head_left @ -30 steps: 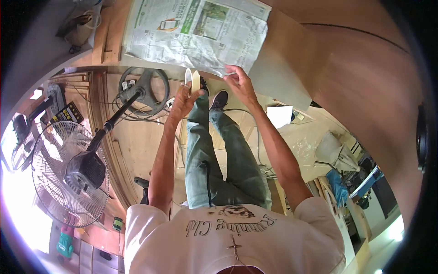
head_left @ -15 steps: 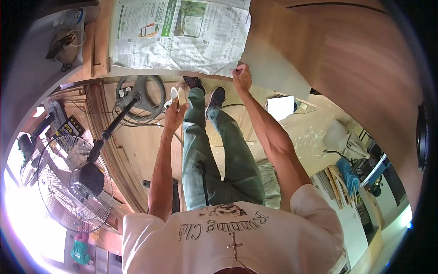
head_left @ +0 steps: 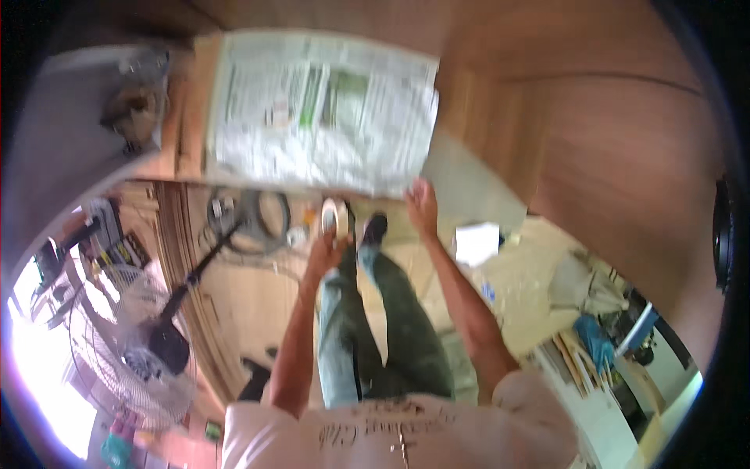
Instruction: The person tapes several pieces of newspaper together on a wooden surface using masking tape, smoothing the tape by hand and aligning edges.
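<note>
- Columns of print and a green strip mark the newspaper (head_left: 324,117), all smeared by blur; my shirt (head_left: 492,438) carries dark lettering, upside down in this view.
- The sheet lies over a pale board (head_left: 476,184) (brown wood beyond), with a fan (head_left: 148,344) at left above a light floor (head_left: 523,301).
- Its long axis runs left to right before me.
- My left hand (head_left: 324,252) clamps a tape roll (head_left: 342,220) below its near edge.
- My right hand (head_left: 423,209) meets the near right corner, fingers bunched; I cannot tell whether they grip it.
</note>
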The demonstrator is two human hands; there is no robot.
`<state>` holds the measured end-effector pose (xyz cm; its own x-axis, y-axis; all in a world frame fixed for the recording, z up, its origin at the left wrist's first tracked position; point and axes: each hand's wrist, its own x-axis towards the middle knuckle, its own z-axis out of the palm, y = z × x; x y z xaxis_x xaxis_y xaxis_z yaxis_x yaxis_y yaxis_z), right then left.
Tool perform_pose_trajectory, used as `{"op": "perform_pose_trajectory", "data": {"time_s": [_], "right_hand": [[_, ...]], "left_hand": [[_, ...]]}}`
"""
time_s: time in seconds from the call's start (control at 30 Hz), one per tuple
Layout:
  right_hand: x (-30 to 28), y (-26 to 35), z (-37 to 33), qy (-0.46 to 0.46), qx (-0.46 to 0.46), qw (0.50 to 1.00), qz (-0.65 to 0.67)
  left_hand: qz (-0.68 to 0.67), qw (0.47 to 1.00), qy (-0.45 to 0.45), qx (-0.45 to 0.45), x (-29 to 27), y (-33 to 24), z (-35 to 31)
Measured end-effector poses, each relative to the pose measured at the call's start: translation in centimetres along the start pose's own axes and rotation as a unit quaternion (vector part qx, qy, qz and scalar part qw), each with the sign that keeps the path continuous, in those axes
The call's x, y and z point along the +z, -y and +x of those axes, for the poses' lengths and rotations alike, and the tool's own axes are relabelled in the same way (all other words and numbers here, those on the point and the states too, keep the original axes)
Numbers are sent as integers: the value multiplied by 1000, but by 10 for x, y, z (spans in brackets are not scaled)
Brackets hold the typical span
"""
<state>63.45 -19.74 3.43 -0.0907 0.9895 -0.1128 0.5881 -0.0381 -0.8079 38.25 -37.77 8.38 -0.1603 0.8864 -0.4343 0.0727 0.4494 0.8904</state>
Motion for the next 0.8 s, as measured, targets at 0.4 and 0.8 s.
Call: {"op": "perform_pose_trajectory", "data": {"time_s": [0.4,0.8], "right_hand": [[23,-26,46,-171,-41,973,-149],[36,125,264,181,-81,902,-384]], "left_hand": [[58,994,-26,-85,-43,-18,17],[96,989,-72,-85,-92,6,7]]}}
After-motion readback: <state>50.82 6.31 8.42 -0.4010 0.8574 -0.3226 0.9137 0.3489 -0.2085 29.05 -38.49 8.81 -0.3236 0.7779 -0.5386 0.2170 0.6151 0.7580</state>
